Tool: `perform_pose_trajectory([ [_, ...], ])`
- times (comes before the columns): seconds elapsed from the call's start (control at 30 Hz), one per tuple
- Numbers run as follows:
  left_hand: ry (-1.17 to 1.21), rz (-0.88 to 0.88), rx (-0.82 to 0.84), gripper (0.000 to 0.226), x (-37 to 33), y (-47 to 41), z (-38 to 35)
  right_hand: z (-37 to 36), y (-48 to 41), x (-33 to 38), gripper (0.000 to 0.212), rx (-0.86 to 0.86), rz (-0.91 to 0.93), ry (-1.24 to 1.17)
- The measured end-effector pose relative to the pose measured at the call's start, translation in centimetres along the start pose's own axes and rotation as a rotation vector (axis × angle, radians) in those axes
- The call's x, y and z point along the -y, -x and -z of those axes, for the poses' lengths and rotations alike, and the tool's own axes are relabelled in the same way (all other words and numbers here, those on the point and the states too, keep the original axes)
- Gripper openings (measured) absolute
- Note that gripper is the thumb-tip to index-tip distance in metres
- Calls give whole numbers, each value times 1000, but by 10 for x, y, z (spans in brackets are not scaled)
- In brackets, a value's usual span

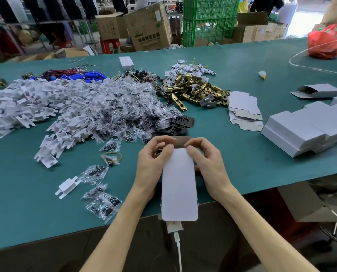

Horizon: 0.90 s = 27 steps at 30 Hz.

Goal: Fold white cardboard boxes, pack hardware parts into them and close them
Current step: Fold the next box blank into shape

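Progress: a stack of closed white cardboard boxes (301, 130) lay at the right of the teal worktop (46, 203), so several units looked finished. Much was left. A stack of flat, unfolded white box blanks (244, 110) sat near them, and the supply piles were large: brass-coloured metal latches (193, 91), small clear bags of dark screws (124, 110), white plastic pieces (26, 107) and black flat plates (175, 124).

Item in hand: one long white cardboard box (179, 183), held over the near edge of the worktop, its near end overhanging the edge toward the person. At its far end a grey-brown flap (183, 143) stood up. Judged step: working the far-end flap, either forming or closing it. Whether parts were inside could not be told.

Left hand (153, 160): fingers (168, 149) curled, thumb pressed on the top face at the far-left corner, other fingers wrapped behind the flap.

Right hand (206, 160): fingers (191, 150) curled likewise, thumb on the far-right corner, pinching the flap edge. Both hands gripped the box; neither was spread.
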<state>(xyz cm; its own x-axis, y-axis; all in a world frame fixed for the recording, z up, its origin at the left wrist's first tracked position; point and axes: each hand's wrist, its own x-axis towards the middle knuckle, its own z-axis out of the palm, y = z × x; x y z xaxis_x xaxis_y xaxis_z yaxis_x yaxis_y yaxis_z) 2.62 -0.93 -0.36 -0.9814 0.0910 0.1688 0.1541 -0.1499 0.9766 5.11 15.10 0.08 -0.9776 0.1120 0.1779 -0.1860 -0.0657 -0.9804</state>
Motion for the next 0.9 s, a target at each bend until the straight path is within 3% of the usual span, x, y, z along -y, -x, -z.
perform_pose_trajectory([
  [0.1,34,-16,18,32,0,0,-1,1,0,1,19,-30,9,-47],
  [0.17,23,-7,-2,25,-1,-1,-2,1,0,1,28,-5,-12,-90],
  [0.2,20,3,-9,16,-2,-1,-3,1,0,1,27,10,-9,-78],
  [0.33,40,71,-44,34,-2,-1,-5,0,-1,0,18,53,11,-22],
  [0.63,6,74,9,10,-6,0,-3,1,-1,0,16,56,-11,-32],
  [0.73,8,81,39,23,-6,3,-3,1,0,1,16,54,-50,-74],
  [0.9,36,122,40,23,-5,1,-2,2,1,1,19,89,-56,-83],
])
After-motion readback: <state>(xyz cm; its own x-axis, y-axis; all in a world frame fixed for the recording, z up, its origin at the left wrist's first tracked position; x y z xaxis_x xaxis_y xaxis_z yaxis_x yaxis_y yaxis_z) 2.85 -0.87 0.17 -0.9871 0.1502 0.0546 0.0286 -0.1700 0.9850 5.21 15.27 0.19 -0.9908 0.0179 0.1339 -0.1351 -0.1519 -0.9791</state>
